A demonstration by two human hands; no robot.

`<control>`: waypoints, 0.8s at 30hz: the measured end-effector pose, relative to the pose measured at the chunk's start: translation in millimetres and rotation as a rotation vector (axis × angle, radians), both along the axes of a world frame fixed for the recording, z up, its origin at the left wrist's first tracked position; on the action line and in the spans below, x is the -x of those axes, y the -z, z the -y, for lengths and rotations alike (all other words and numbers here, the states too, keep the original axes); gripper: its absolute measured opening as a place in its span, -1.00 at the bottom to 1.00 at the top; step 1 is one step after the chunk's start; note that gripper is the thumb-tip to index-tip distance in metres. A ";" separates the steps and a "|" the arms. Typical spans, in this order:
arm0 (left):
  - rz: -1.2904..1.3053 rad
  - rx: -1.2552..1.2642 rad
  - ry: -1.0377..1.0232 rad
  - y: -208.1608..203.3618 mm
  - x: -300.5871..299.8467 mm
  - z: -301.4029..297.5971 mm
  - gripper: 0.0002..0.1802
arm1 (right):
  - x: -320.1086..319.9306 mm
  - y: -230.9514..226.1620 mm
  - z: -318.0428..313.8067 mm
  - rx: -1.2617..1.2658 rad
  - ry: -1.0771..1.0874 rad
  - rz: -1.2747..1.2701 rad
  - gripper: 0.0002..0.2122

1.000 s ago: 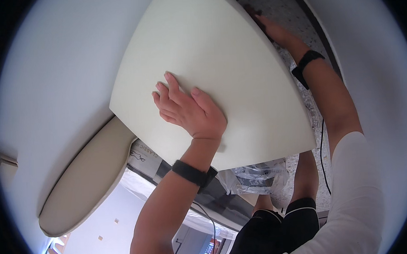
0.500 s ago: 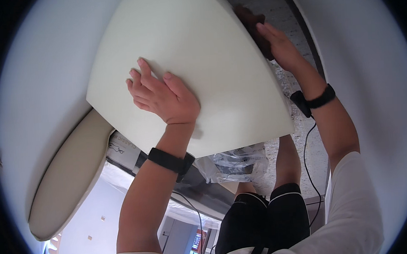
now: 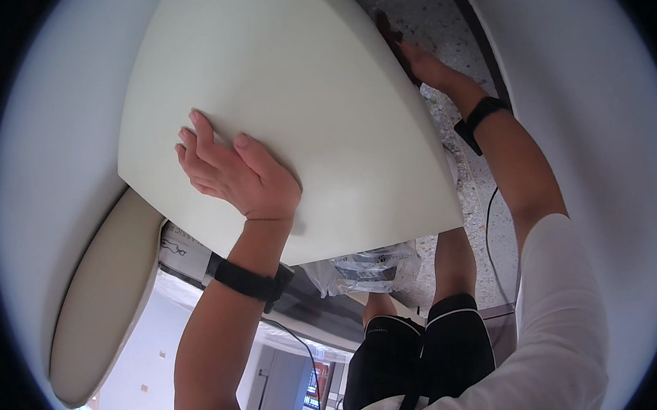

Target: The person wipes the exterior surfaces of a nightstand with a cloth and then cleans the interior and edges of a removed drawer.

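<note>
A large cream-coloured smooth surface [image 3: 325, 131], like a furniture top with a curved right edge, fills the middle of the view. My left hand [image 3: 237, 169] rests on it with fingers spread, holding nothing. At the far right, my right hand [image 3: 429, 66] presses a dark brown cloth [image 3: 394, 42] against the surface's right side. The fingers of that hand are partly hidden behind the cloth. Black bands circle both wrists, with a cable running from each.
Left of the surface is a rounded beige padded piece [image 3: 107, 298] beside a pale wall. Below its near edge lies a clear plastic bag [image 3: 376, 269] near my legs. Speckled floor [image 3: 478, 219] shows in the narrow gap toward the right wall [image 3: 584, 117]. A printed carton [image 3: 186, 253] sits at left.
My right hand and the cloth have shifted along the side, and the cloth now shows more edge-on. The left hand stays spread on the surface. The whole view has shifted slightly.
</note>
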State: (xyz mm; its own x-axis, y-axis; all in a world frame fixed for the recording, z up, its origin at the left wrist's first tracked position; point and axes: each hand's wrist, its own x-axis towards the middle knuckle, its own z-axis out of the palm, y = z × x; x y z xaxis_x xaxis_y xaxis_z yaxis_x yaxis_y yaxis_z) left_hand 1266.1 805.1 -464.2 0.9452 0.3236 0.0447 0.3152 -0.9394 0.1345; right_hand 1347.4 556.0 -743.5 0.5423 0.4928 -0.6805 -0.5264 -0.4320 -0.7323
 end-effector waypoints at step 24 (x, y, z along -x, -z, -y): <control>-0.031 -0.032 -0.074 -1.6 4.0 -2.6 -0.30 | 115.8 -179.9 31.0 -0.276 0.436 0.224 -0.58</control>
